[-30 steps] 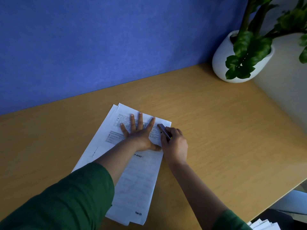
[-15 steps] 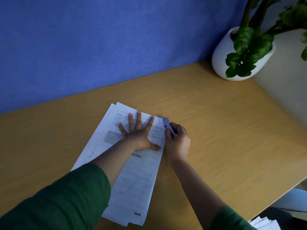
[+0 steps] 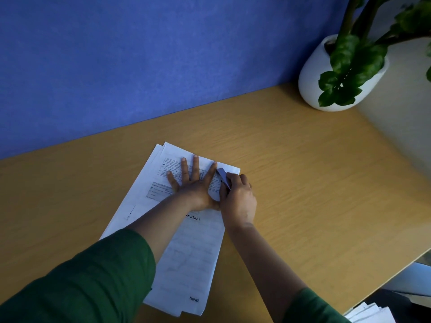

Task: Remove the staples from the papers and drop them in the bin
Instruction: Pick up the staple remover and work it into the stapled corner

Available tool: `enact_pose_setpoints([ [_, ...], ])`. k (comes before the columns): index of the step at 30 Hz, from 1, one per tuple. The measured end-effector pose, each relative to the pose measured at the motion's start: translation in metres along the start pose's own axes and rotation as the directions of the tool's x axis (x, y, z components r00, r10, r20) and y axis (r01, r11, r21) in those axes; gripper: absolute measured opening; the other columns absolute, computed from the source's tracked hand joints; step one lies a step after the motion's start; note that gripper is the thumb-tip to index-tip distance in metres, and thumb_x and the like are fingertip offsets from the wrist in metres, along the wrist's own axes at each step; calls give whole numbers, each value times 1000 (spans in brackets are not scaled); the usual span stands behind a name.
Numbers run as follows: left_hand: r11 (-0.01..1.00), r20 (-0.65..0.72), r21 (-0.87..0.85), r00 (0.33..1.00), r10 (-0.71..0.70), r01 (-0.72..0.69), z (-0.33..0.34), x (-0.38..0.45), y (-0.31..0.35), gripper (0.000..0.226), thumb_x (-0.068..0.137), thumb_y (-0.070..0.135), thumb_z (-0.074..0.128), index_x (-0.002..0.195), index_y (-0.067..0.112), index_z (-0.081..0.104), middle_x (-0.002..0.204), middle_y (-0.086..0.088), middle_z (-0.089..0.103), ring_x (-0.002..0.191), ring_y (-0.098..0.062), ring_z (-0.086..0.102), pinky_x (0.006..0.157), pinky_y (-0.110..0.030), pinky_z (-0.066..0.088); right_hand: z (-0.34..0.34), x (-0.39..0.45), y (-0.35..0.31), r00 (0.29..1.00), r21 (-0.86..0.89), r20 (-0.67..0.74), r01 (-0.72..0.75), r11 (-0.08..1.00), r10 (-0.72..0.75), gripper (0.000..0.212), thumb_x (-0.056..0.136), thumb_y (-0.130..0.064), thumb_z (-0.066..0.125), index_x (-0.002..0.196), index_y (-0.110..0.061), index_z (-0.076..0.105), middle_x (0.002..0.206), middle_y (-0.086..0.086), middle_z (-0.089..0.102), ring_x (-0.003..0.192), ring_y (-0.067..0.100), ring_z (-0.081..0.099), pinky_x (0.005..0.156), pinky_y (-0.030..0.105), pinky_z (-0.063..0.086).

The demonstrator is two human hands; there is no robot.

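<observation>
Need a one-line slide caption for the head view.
Left hand pins the papers flat on the desk while right hand works a staple remover at their top corner.

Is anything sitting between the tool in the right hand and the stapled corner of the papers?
Nothing visible. The right hand holds the staple remover with its tip at the papers' top right corner, beside the left hand pressing them flat. The staple itself is too small to see.
</observation>
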State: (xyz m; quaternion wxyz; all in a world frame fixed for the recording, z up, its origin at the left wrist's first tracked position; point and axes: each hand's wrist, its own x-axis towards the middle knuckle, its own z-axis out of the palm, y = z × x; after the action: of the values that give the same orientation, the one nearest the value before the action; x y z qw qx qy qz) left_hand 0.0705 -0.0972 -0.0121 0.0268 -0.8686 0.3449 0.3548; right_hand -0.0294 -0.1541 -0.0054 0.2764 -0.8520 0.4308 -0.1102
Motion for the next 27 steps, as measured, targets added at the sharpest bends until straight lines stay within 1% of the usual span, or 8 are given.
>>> enact_pose_setpoints([
  [4,1000,4,0,1000,-1,1,-1,-1,1,120,63,71,63,136,49,-30,142,-3,-51,128,-32,-49,102,-67,-20,3,-2,1,1000,14,-21,-4,1000,4,28,90,-19,49,117,-12,55,114,6,55,105,26,51,70,33,42],
  [6,1000,7,-5,1000,3,-3,-2,-3,1,122,62,72,63,137,48,-30,141,-2,-52,128,-32,-49,102,-66,-21,4,-2,2,998,44,-53,-17,999,19,28,90,-20,50,117,-11,55,112,7,56,101,28,53,68,32,41],
  [9,1000,15,-23,1000,15,-14,-4,-5,1,124,59,76,62,138,46,-29,142,-2,-51,128,-31,-49,102,-65,-22,0,4,5,986,177,-137,-72,982,97,29,90,-20,53,115,-8,58,113,9,59,94,31,59,67,28,37],
  [12,999,16,-34,1000,22,-22,-4,-7,0,124,60,76,63,139,45,-28,143,0,-50,129,-30,-49,103,-64,-22,-4,2,9,982,272,-152,-68,960,113,29,88,-18,57,114,-7,60,112,7,61,93,27,62,70,28,42],
  [15,999,19,-35,999,27,-26,-5,-7,0,123,61,75,62,138,46,-28,143,-1,-50,129,-31,-48,103,-64,-21,-4,-7,13,989,235,-136,-26,972,59,26,84,-15,60,109,-7,63,104,7,64,87,27,62,67,24,40],
  [17,999,17,-26,1000,25,-24,-5,-7,0,122,62,75,62,138,45,-29,143,-1,-50,128,-31,-49,103,-65,-20,-4,-10,14,994,212,-102,-15,977,38,25,83,-15,61,107,-9,64,102,6,63,87,26,62,66,25,39],
  [20,1000,11,-14,1000,22,-22,-4,-6,1,122,61,76,61,138,46,-29,143,-2,-50,128,-32,-48,103,-66,-19,-5,-8,12,998,169,-55,-27,985,37,25,83,-16,60,108,-9,62,104,6,62,91,27,60,68,27,40],
  [27,1000,12,-8,1000,13,-13,-3,-4,0,122,61,76,61,136,48,-30,142,-2,-51,128,-31,-49,103,-66,-20,-2,1,5,998,112,-28,-59,992,63,26,87,-20,55,110,-11,58,107,5,59,93,27,59,67,26,36],
])
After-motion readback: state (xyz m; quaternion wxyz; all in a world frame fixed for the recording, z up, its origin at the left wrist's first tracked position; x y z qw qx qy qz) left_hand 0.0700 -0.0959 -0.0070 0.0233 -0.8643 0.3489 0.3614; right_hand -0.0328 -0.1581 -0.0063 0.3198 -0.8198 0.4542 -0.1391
